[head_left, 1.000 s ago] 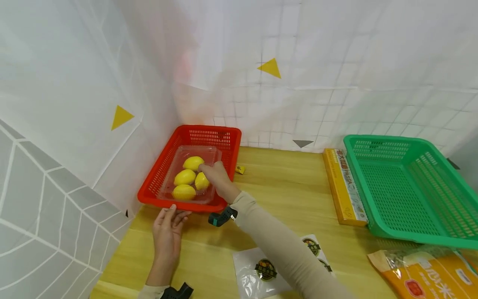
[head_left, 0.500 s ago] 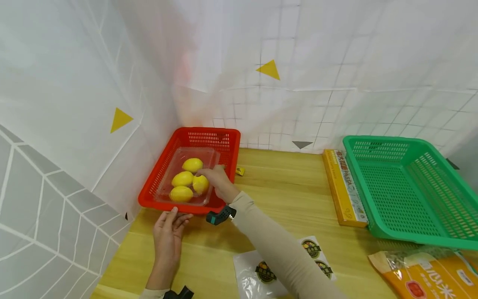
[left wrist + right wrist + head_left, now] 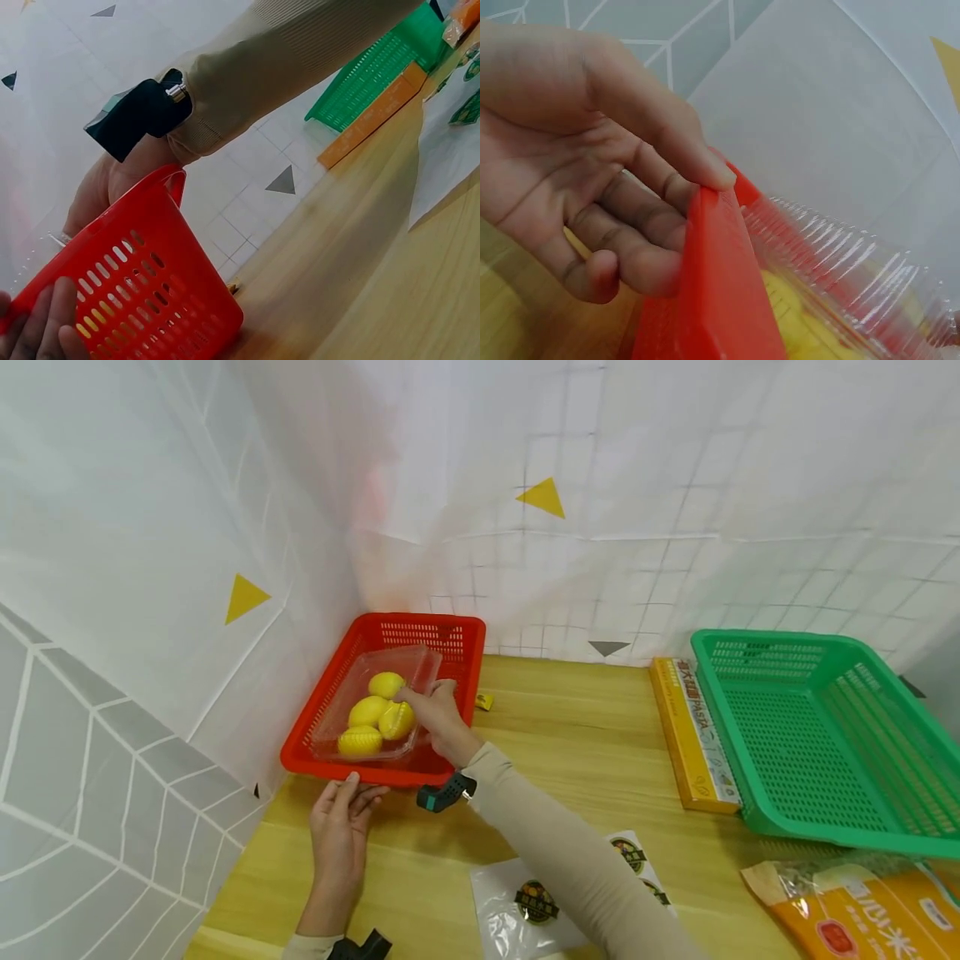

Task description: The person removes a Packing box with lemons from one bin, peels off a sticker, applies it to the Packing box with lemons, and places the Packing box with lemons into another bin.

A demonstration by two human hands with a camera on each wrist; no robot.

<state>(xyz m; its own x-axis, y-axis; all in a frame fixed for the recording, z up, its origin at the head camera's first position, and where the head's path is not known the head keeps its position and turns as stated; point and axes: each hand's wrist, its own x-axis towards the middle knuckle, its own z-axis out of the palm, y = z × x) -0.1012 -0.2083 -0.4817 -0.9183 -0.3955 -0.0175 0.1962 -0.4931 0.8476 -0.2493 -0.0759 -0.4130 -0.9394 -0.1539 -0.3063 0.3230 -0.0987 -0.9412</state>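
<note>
My left hand (image 3: 339, 831) holds the near rim of a red plastic basket (image 3: 300, 727) from the front. In the right wrist view its thumb (image 3: 712, 171) presses on the rim and the other fingers curl below, outside the wall. My right hand (image 3: 442, 714) reaches over the basket's right side and pinches the right edge of a clear plastic box (image 3: 420, 657). This box sits tilted in the basket, right side raised. Several yellow lemons (image 3: 367, 713) lie together inside it. In the left wrist view the basket wall hides the right hand's fingers.
A green basket (image 3: 772, 777) stands at the right, with a pasta box (image 3: 690, 735) along its left side. An orange food bag (image 3: 862, 910) lies in front. A sticker sheet (image 3: 502, 914) is partly under the right forearm. White walls enclose the back and left.
The clear box has tipped, its right side lifted by my right hand, and the lemons have shifted slightly left. My left hand stays at the basket rim.
</note>
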